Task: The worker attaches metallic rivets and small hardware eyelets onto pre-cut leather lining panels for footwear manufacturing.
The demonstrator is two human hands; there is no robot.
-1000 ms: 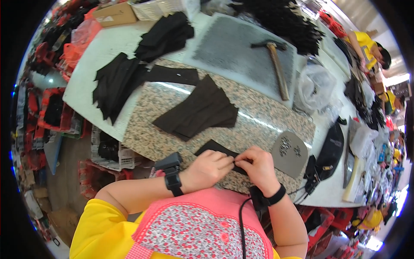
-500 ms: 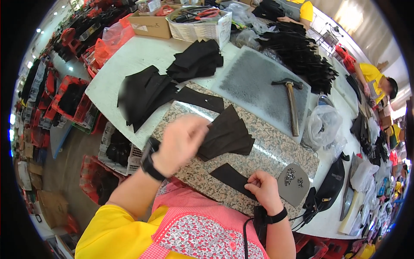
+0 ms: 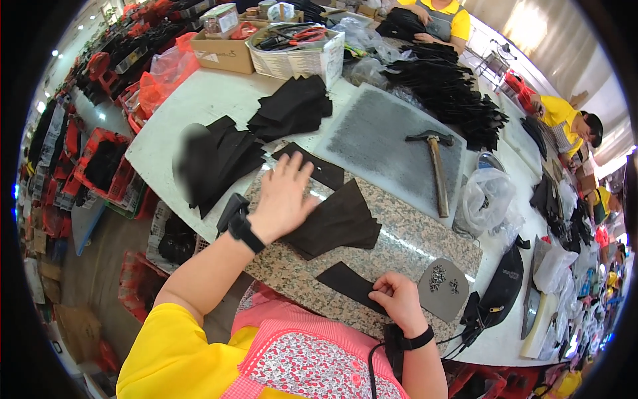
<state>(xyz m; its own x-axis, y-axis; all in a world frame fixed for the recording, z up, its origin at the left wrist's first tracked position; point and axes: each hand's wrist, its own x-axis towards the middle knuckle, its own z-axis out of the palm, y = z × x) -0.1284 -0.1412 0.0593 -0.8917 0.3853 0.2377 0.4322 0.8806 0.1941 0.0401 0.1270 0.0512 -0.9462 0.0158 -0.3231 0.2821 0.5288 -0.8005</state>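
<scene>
My left hand (image 3: 286, 196) is spread with its fingers apart, over the speckled stone slab (image 3: 405, 263). Just beyond its fingertips lies a flat black fabric piece (image 3: 319, 166) with a tiny light speck on it. Right beside that hand, a fanned stack of black pieces (image 3: 342, 223) rests on the slab. Close to me, my right hand (image 3: 400, 302) pinches the right end of a single black fabric piece (image 3: 347, 284) lying on the stone. Near the right hand is a grey rounded pad (image 3: 435, 307) with two clusters of small metal bits (image 3: 438, 278).
A hammer (image 3: 438, 174) lies on a dark grey board (image 3: 372, 143). Black piles (image 3: 222, 163) sit at the left, beneath a tool basket (image 3: 299, 61). To the right are a plastic bag (image 3: 488, 199) and a black pouch (image 3: 503, 286). Co-workers (image 3: 565, 123) stand farther off.
My left hand has moved away from me toward the far black piece, and its curled fingers have spread. My right hand keeps its pinch on the near piece. The whole view has shifted slightly.
</scene>
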